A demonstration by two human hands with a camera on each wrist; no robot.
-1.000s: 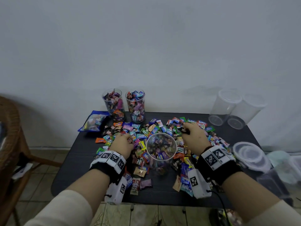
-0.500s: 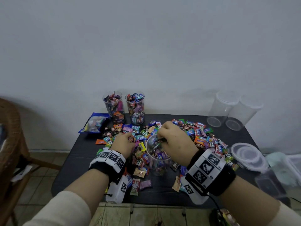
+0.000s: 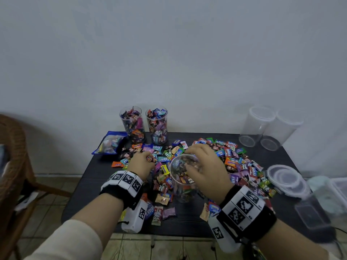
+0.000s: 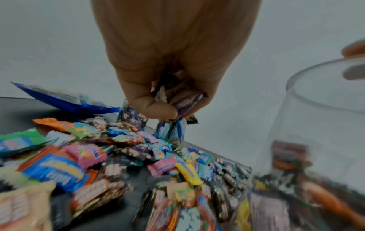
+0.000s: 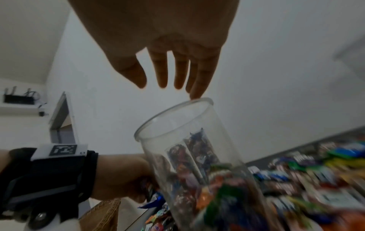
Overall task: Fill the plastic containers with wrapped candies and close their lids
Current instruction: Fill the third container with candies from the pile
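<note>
A clear plastic container (image 3: 183, 177) (image 5: 197, 157) (image 4: 324, 128), partly filled with wrapped candies, stands upright in the middle of the black table (image 3: 93, 184). My right hand (image 3: 202, 166) (image 5: 168, 70) hovers over its mouth with fingers spread and straight, holding nothing. My left hand (image 3: 142, 162) (image 4: 169, 106) sits just left of the container, low over the candy pile (image 3: 234, 164) (image 4: 118, 156), fingers curled round a bunch of wrapped candies (image 4: 177, 93). Loose candies cover the table around the container.
Two candy-filled containers (image 3: 132, 124) (image 3: 157, 126) stand at the back. A blue candy bag (image 3: 109, 143) lies at the back left. Two empty containers (image 3: 257, 126) (image 3: 279, 130) lean at the back right. Stacked lids (image 3: 285, 178) lie at right. A wicker chair (image 3: 11, 156) stands left.
My right hand moved from the candy pile at right to over the container's mouth and opened, its candies gone from it. My left hand stayed over the pile, gripping candies.
</note>
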